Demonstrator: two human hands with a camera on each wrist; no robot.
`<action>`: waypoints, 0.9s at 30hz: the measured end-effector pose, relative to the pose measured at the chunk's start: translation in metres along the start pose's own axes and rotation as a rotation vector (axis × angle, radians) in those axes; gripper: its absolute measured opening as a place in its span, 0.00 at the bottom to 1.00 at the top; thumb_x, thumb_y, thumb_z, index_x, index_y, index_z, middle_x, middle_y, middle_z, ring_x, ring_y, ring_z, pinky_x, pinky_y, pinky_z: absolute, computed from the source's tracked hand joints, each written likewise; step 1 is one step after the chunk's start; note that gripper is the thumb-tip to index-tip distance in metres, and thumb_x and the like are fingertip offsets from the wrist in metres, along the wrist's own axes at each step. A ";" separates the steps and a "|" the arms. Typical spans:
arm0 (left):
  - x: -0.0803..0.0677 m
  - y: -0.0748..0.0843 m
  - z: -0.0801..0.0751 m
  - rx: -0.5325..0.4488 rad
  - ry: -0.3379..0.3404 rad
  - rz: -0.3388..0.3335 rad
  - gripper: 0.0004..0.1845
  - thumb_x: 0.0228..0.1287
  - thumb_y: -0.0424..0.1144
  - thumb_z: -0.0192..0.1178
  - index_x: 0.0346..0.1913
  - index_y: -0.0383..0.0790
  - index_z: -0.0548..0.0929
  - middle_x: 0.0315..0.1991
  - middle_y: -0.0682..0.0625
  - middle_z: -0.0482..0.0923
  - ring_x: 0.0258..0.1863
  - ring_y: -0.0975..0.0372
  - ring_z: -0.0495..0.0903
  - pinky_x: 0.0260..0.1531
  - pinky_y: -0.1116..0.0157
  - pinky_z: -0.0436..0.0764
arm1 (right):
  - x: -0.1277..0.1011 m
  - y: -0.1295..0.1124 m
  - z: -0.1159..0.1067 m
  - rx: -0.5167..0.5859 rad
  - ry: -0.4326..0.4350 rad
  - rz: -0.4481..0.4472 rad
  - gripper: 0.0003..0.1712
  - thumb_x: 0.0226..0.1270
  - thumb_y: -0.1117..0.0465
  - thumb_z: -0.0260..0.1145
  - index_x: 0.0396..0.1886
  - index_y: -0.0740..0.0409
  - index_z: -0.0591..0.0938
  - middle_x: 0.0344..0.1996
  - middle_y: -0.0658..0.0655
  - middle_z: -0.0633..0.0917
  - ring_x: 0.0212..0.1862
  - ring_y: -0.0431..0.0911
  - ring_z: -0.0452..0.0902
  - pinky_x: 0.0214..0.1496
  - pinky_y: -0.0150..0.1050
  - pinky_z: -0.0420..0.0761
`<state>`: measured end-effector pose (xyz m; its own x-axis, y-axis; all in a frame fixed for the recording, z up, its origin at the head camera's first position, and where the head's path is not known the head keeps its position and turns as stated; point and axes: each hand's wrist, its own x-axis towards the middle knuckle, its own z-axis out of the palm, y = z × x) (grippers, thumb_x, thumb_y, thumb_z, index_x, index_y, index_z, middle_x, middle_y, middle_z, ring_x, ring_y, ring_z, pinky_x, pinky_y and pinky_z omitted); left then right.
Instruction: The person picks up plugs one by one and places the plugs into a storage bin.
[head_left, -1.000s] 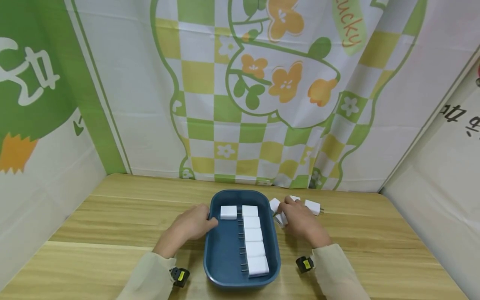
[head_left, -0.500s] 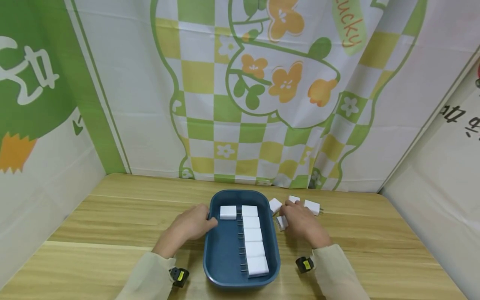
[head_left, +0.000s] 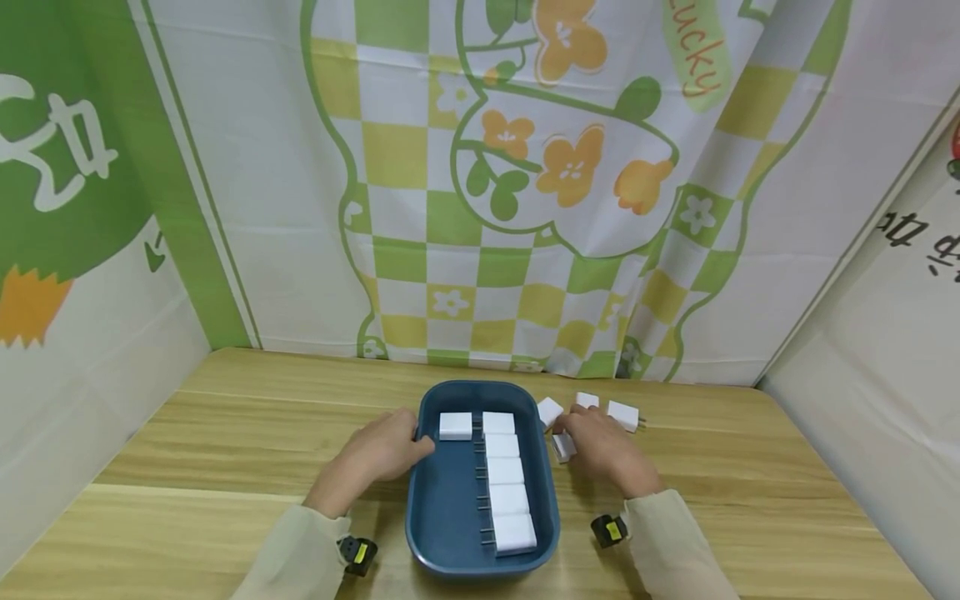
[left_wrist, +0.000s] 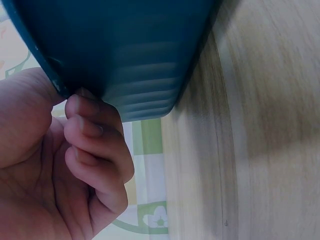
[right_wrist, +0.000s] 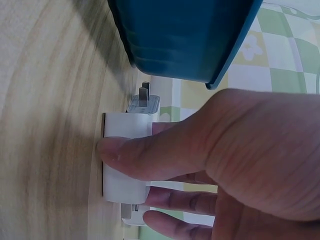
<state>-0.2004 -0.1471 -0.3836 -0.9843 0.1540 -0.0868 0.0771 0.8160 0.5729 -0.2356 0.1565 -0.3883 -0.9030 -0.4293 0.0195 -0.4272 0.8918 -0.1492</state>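
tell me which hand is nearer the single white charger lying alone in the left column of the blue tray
Left. The left hand grips the tray's left rim, right beside that charger. The right hand is outside the tray's right edge, pinching another charger on the table.

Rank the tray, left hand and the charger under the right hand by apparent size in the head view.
1. tray
2. left hand
3. charger, partly hidden by the right hand, clearly the smallest.
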 end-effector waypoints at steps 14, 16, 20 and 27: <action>0.000 0.000 0.000 -0.005 -0.002 -0.003 0.20 0.67 0.40 0.59 0.16 0.44 0.70 0.13 0.54 0.64 0.13 0.63 0.64 0.16 0.66 0.61 | -0.003 -0.002 -0.011 -0.027 0.028 0.014 0.23 0.49 0.69 0.79 0.47 0.58 0.86 0.40 0.56 0.83 0.44 0.56 0.78 0.47 0.54 0.79; 0.000 0.000 0.000 -0.007 -0.004 -0.002 0.20 0.67 0.40 0.59 0.16 0.44 0.70 0.13 0.54 0.64 0.13 0.63 0.63 0.16 0.67 0.61 | -0.003 -0.002 -0.013 -0.046 0.035 0.006 0.23 0.49 0.69 0.79 0.47 0.59 0.86 0.40 0.57 0.83 0.43 0.56 0.79 0.46 0.54 0.79; -0.001 0.000 0.000 -0.007 -0.002 0.000 0.20 0.67 0.40 0.59 0.15 0.44 0.70 0.13 0.54 0.63 0.13 0.63 0.63 0.16 0.67 0.61 | -0.005 -0.001 -0.018 -0.059 0.051 -0.015 0.22 0.50 0.69 0.78 0.48 0.60 0.85 0.41 0.57 0.83 0.44 0.57 0.79 0.47 0.55 0.79; 0.000 0.001 -0.001 -0.009 -0.005 -0.002 0.21 0.67 0.40 0.60 0.15 0.44 0.70 0.13 0.54 0.63 0.13 0.63 0.63 0.16 0.67 0.60 | -0.010 -0.005 -0.026 -0.052 0.101 -0.036 0.22 0.53 0.68 0.78 0.49 0.60 0.85 0.42 0.58 0.83 0.45 0.58 0.80 0.49 0.54 0.79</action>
<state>-0.2001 -0.1468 -0.3824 -0.9835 0.1556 -0.0922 0.0740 0.8114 0.5798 -0.2254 0.1597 -0.3625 -0.8858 -0.4471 0.1243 -0.4592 0.8832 -0.0951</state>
